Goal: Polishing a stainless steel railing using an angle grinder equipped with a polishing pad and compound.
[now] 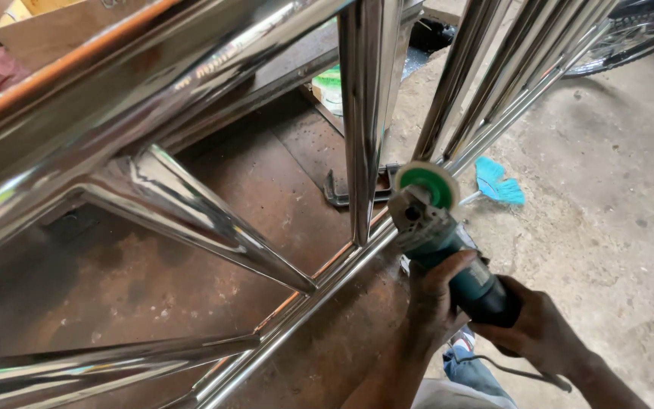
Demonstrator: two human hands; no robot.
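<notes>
A teal angle grinder (pixel 448 250) with a white and green polishing wheel (pixel 426 183) points up at the shiny steel frame (pixel 191 220). My left hand (pixel 434 291) wraps the front of the grinder body. My right hand (pixel 527 322) grips its rear end, where the cord leaves. The wheel sits just right of the frame's upright bar (pixel 365 129), near the joint with the lower rail (pixel 319 295). Whether the wheel touches the steel cannot be told.
The frame lies over a rusty metal table (pixel 175 288). A black clamp (pixel 338 193) rests behind the upright bar. A blue brush (pixel 497 182) lies on the concrete floor (pixel 615 227). A bicycle wheel (pixel 633 34) shows at top right, a green-lidded container (pixel 330 83) further back.
</notes>
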